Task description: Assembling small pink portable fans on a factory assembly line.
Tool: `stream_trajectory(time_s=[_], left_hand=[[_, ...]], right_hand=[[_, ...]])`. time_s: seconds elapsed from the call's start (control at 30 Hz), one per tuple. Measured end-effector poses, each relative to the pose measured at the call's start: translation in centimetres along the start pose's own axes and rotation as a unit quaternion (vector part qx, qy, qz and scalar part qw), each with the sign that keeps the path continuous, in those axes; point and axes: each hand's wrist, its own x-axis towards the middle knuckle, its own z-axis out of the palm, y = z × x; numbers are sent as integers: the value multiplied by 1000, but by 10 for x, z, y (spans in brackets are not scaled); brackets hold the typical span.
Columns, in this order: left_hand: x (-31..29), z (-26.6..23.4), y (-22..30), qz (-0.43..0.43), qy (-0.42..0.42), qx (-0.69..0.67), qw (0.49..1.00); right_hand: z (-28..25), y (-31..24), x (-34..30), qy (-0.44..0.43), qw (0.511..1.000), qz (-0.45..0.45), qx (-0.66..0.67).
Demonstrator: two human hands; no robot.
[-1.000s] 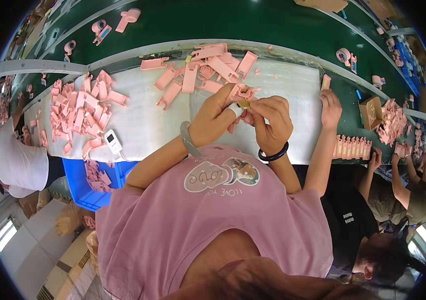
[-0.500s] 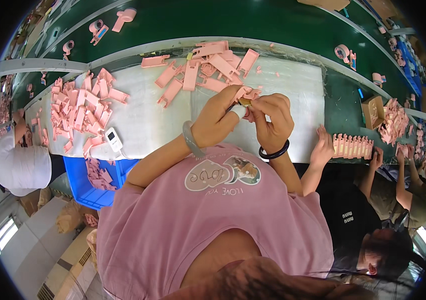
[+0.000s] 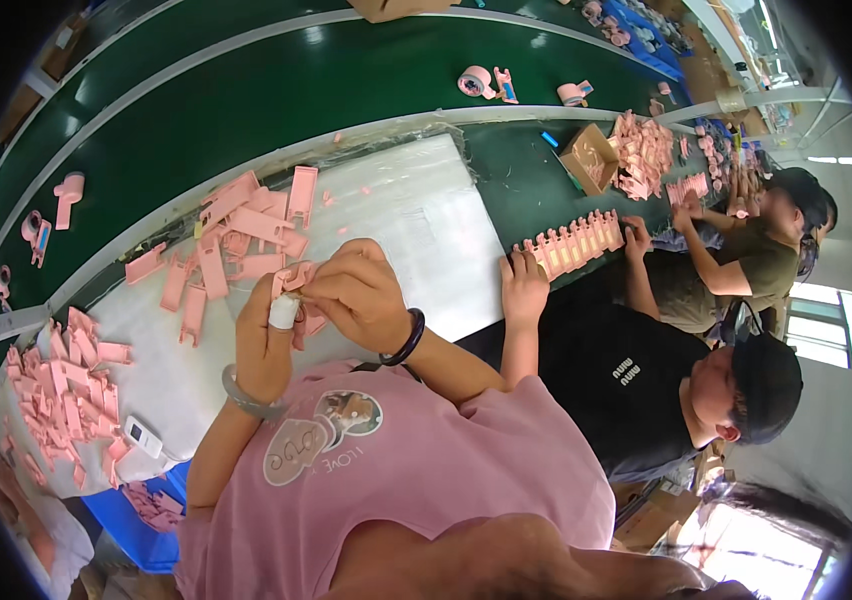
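Observation:
In front of my chest, both hands are closed on a small pink plastic part (image 3: pixel 295 274). My left hand (image 3: pixel 264 338) grips it from the left, with white tape around one digit. The fingers of my right hand (image 3: pixel 360 298) pinch at the part from the right. What lies between the fingertips is mostly covered. Just beyond my hands, a loose heap of pink plastic housings (image 3: pixel 214 262) lies on the white sheet (image 3: pixel 426 225).
At the left lie another pile of pink parts (image 3: pixel 66 390), a small white device (image 3: pixel 143 436) and a blue bin (image 3: pixel 136 535). To the right, a co-worker's hands hold a row of pink parts (image 3: pixel 574 246). A cardboard box (image 3: pixel 589 160) stands beyond it.
The view has swung to the right, bringing the co-workers further into the picture. My two hands stay together on the pink part, with the fingers slightly shifted.

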Motion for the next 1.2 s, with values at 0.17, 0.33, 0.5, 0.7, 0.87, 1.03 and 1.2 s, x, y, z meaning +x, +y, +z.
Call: stream_trajectory(time_s=[0.17, 0.33, 0.5, 0.7, 0.87, 1.03, 1.2], left_hand=[[9, -3, -13, 14, -5, 51, 999], [19, -10, -31, -89, -27, 21, 995], [72, -16, -42, -120, -51, -19, 991], [174, -49, -81, -76, 62, 25, 995], [257, -77, -92, -164, 111, -83, 977], [298, -193, -189, -12, 292, 387, 874], [239, -219, -194, 90, 264, 418, 864]], right_hand=[[8, 13, -10, 9, 1000, 21, 1], [17, 29, -22, -5, 999, 53, 11], [2, 73, -14, -7, 992, 127, 27], [-30, 232, -13, 74, 977, 166, -112], [-109, 359, 1, 82, 900, 165, -395], [-149, 401, 39, 65, 847, 204, -487], [-105, 424, 49, -114, 812, 408, -402]])
